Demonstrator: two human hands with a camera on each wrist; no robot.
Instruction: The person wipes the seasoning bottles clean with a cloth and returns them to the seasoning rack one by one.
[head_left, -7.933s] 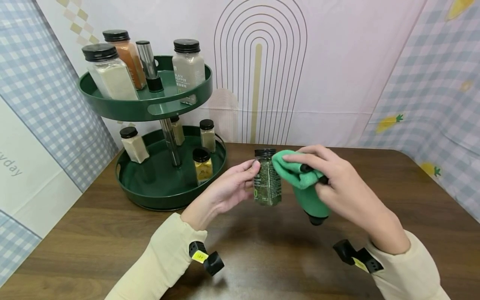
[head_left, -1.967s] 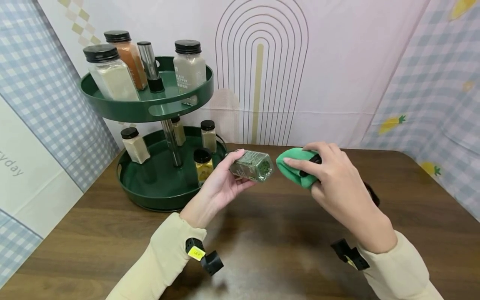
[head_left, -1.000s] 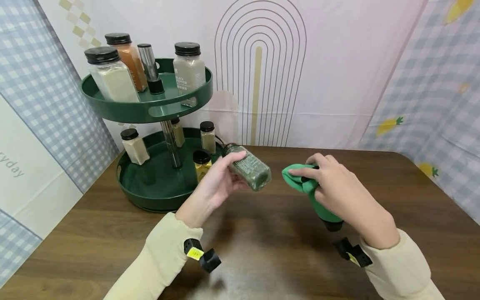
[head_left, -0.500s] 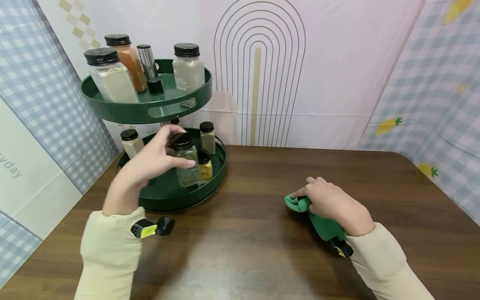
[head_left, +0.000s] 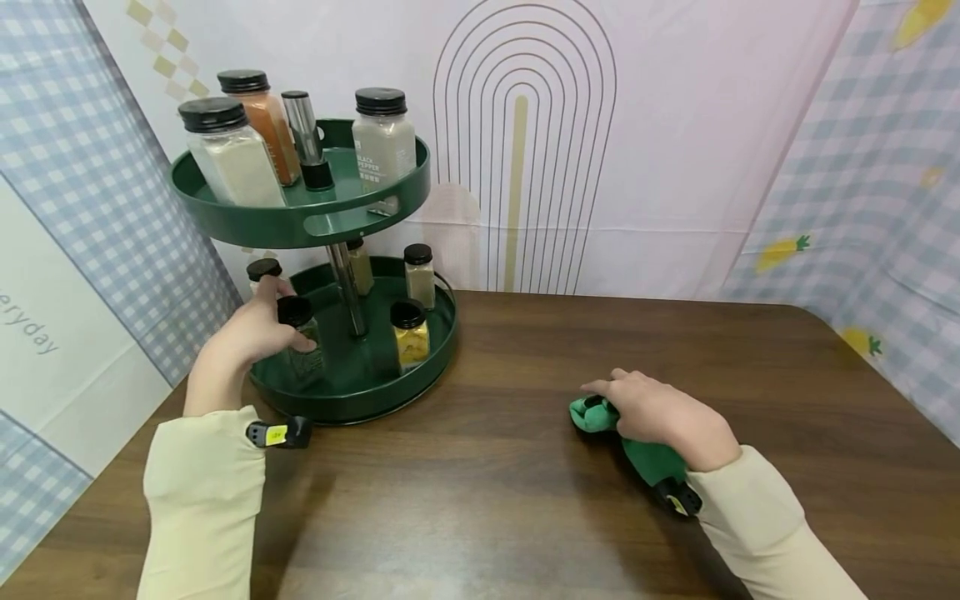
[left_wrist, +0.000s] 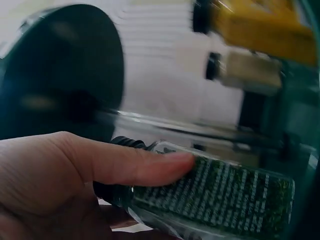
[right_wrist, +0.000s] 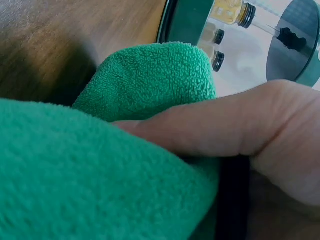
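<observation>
My left hand [head_left: 247, 337] grips a small spice jar [left_wrist: 225, 195] of dried green herbs by its upper part. The black-lidded jar stands roughly upright at the left side of the lower tray [head_left: 352, 408] of a dark green two-tier rack; whether its base touches the tray I cannot tell. In the left wrist view, the thumb lies across the jar's shoulder over white print. My right hand [head_left: 663, 417] holds a folded green cloth [right_wrist: 90, 170] low at the tabletop. Thumb and cloth fold meet in the right wrist view, with some black part beside them.
Several small jars stand on the lower tray, among them a yellow-filled jar [head_left: 410, 337] and a pale jar [head_left: 420, 279]. Larger jars, including black pepper [head_left: 384, 146], stand on the upper tray [head_left: 300, 227]. A metal post [head_left: 347, 292] joins the tiers.
The left hand turned the herb jar upright and carried it left from above the table, past the yellow jar, into the lower tray. The right hand lowered the cloth towards the tabletop.
</observation>
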